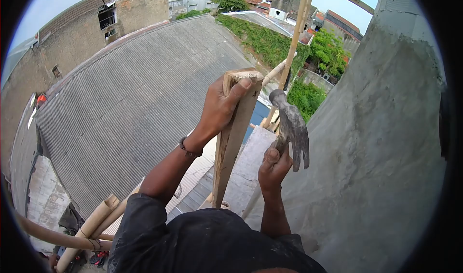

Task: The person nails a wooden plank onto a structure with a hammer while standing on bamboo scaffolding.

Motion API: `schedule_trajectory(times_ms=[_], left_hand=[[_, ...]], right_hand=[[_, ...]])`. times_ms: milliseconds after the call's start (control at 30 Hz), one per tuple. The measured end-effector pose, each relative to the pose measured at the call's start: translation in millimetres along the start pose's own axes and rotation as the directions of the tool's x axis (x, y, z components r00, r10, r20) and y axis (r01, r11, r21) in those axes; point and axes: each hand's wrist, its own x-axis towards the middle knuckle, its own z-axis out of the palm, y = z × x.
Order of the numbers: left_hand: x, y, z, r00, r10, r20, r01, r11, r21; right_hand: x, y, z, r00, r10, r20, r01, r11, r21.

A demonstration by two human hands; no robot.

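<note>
My left hand point(222, 106) is wrapped round the upper end of a long wooden plank point(233, 147), thumb near its top edge. The plank stands nearly upright in front of my body, and its top end is whitish and rough. In my right hand point(275, 169) is a claw hammer point(292, 126), gripped high on the handle just below the head. The hammer's round face points up and left, while its claw points down. A gap separates the hammer head from the plank. Part of the handle is hidden by my fingers.
A grey plastered wall point(366, 152) rises close on my right. Bamboo poles point(91, 225) tied together cross at lower left, and another upright pole point(295, 37) stands ahead. Below lies a corrugated roof point(135, 94). A narrow grey board point(253, 159) is beneath my hands.
</note>
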Motion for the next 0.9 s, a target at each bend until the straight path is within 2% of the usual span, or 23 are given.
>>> schedule_trajectory(times_ms=[100,133,167,200,233,300,367,467,500,533,567,600,633,667,700,733,767,833,867,900], left_hand=[[2.5,-4.5,-4.7,0.999,0.013,-0.038,-0.011,0.998,0.06],[1.2,-3.6,-1.7,0.999,0.003,-0.033,-0.001,0.999,0.051],[-1.7,2.3,3.0,0.999,0.02,-0.036,-0.018,0.998,0.056],[-4.9,4.4,6.2,0.999,0.032,-0.037,-0.03,0.998,0.062],[-2.8,0.4,-4.1,0.998,-0.061,-0.029,0.061,0.998,0.021],[-1.9,-20.1,-12.6,0.998,0.005,-0.06,-0.006,1.0,-0.009],[-4.3,-25.1,-18.9,1.0,0.008,-0.014,-0.01,0.987,-0.16],[-4.0,-26.7,-27.1,0.995,0.014,0.101,0.008,0.977,-0.213],[-7.0,-27.5,-29.2,0.985,0.024,0.168,0.027,0.955,-0.294],[-9.5,-27.8,-30.3,0.974,0.026,0.226,0.061,0.927,-0.369],[-10.7,-27.1,-29.7,0.973,0.014,0.229,0.073,0.926,-0.369],[-10.8,-25.3,-29.9,0.964,0.046,0.262,0.067,0.912,-0.406],[-10.3,-23.5,-30.5,0.954,0.075,0.291,0.064,0.896,-0.44],[-6.7,-21.3,-31.8,0.938,0.066,0.34,0.132,0.839,-0.528],[-4.7,-22.7,-34.8,0.944,0.034,0.328,0.15,0.842,-0.519],[-3.0,-26.0,-41.2,0.909,0.093,0.405,0.174,0.799,-0.575],[-2.4,-27.7,-49.9,0.871,0.155,0.467,0.199,0.756,-0.623],[3.2,-27.8,-58.0,0.833,0.264,0.486,0.168,0.715,-0.678],[9.2,-29.3,-61.2,0.792,0.333,0.512,0.12,0.737,-0.666],[11.3,-24.1,-58.6,0.796,0.317,0.515,0.142,0.73,-0.669]], right_hand=[[-30.1,-4.4,0.4,0.99,-0.057,-0.128,0.096,0.939,0.33],[-26.8,0.5,4.6,0.992,-0.115,-0.051,0.12,0.987,0.104],[-23.9,7.7,9.0,0.989,-0.144,0.037,0.148,0.981,-0.128],[-14.1,2.7,21.4,0.973,-0.231,-0.022,0.213,0.925,-0.315],[-7.7,-15.2,11.3,0.995,0.046,0.088,-0.038,0.996,-0.086],[-14.1,13.1,7.6,0.998,0.064,0.006,-0.064,0.998,0.002],[-18.4,14.9,-0.8,0.987,0.147,-0.063,-0.134,0.976,0.173],[-24.5,25.7,-24.8,0.964,0.261,-0.046,-0.242,0.937,0.254],[-18.0,25.0,-32.0,0.966,0.251,-0.066,-0.227,0.941,0.25],[-15.6,20.6,-39.5,0.951,0.3,-0.071,-0.283,0.941,0.187],[-17.6,17.8,-46.7,0.93,0.36,-0.07,-0.35,0.929,0.123],[-20.0,27.4,-49.3,0.947,0.308,-0.095,-0.3,0.95,0.091],[-21.1,24.2,-55.4,0.94,0.329,-0.086,-0.321,0.943,0.091],[-16.9,14.2,-61.2,0.889,0.458,0.003,-0.45,0.872,0.194],[-15.8,9.4,-66.4,0.814,0.57,0.113,-0.576,0.767,0.282],[-18.3,16.2,-72.5,0.763,0.615,0.201,-0.637,0.662,0.394],[-21.5,25.2,-77.3,0.759,0.601,0.25,-0.641,0.626,0.444],[-25.5,31.3,-76.9,0.762,0.593,0.26,-0.643,0.64,0.421],[-27.9,36.8,-78.9,0.749,0.596,0.29,-0.659,0.623,0.423],[-29.9,43.3,-81.5,0.768,0.554,0.322,-0.64,0.667,0.38]])
